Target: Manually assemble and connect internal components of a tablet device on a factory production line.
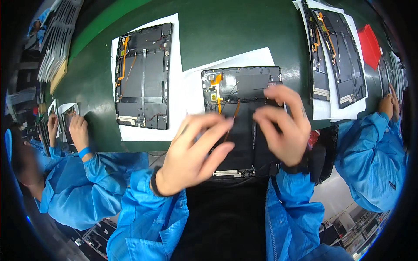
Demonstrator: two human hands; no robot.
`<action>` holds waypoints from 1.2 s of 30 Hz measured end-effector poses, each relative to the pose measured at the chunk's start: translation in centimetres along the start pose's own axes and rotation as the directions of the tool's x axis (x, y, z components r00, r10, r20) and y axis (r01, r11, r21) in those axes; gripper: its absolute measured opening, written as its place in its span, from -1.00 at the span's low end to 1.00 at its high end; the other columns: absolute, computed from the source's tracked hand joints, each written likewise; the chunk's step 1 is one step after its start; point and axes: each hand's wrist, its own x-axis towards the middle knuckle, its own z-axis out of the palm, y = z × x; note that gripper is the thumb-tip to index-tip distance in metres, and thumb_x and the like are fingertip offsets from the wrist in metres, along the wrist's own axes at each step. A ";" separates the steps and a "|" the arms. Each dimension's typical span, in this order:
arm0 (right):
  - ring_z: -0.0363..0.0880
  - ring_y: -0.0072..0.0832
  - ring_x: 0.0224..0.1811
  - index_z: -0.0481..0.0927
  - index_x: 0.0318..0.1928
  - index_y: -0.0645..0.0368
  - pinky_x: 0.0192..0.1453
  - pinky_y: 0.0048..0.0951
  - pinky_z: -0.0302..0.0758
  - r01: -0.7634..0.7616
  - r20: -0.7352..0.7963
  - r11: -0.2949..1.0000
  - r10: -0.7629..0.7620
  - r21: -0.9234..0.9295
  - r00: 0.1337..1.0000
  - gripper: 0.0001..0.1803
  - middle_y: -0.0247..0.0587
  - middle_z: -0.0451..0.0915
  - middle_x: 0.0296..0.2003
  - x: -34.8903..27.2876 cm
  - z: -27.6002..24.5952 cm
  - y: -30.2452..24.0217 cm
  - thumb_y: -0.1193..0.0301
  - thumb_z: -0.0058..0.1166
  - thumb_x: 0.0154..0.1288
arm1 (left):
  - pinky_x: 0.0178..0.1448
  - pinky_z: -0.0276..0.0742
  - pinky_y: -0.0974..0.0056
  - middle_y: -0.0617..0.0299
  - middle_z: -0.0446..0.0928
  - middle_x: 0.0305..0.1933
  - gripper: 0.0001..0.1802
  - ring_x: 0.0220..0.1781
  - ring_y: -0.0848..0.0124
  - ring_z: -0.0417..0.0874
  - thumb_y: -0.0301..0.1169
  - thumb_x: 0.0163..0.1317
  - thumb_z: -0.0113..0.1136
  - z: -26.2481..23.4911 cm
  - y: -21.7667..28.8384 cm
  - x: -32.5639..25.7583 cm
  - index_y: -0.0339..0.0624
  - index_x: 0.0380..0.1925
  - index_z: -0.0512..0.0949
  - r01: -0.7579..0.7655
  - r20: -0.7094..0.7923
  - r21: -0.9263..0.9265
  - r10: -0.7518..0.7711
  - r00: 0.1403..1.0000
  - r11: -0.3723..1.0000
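Note:
In front of me a black tablet-like device lies with its inside exposed. An orange ribbon cable sits in its upper left, and a thin orange-brown strip runs down from the middle. My left hand hovers over its left part, thumb and fingers apart, nothing visible between them. Over the right part is my right hand, fingers bent and spread, seemingly holding nothing. The hands hide much of the device's middle. Whether any fingertip touches it, I cannot tell.
A similar opened device lies on white paper to the left. More opened devices lie at the far right, beside a red bin. Co-workers in blue sleeves work on both sides of the green table.

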 end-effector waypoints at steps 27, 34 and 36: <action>0.79 -0.27 -0.28 0.79 -0.12 0.25 -0.29 -0.43 0.65 0.113 0.103 0.989 -0.123 0.097 0.987 -0.64 -0.09 0.80 -0.12 -3.9 -1.8 -4.1 0.61 0.50 -0.01 | -0.15 0.75 0.17 -0.05 0.72 -0.24 -0.59 -0.27 0.09 0.80 -0.65 0.31 0.31 2.9 1.1 -2.4 -0.50 0.17 0.56 0.026 0.126 -0.529 0.048 0.991 0.848; 0.79 -0.30 -0.33 0.76 -0.21 0.26 -0.31 -0.41 0.68 0.016 0.114 0.995 -0.027 0.097 0.993 -0.74 -0.14 0.81 -0.19 -3.6 -2.0 -4.6 0.64 0.40 0.01 | -0.26 0.72 0.20 -0.08 0.70 -0.27 -0.67 -0.34 0.11 0.78 -0.70 0.22 0.35 3.0 0.9 -2.0 -0.58 0.00 0.64 -0.080 0.117 -0.413 0.140 0.983 0.907; 0.79 -0.32 -0.38 0.74 -0.28 0.24 -0.30 -0.42 0.68 -0.209 0.230 0.927 0.139 0.311 0.963 -0.80 -0.15 0.81 -0.23 -3.6 -2.6 -4.5 0.65 0.37 0.01 | -0.28 0.71 0.19 -0.09 0.69 -0.26 -0.67 -0.33 0.10 0.77 -0.70 0.20 0.36 2.7 0.6 -1.9 -0.57 -0.01 0.64 -0.111 0.141 -0.407 0.182 0.973 0.907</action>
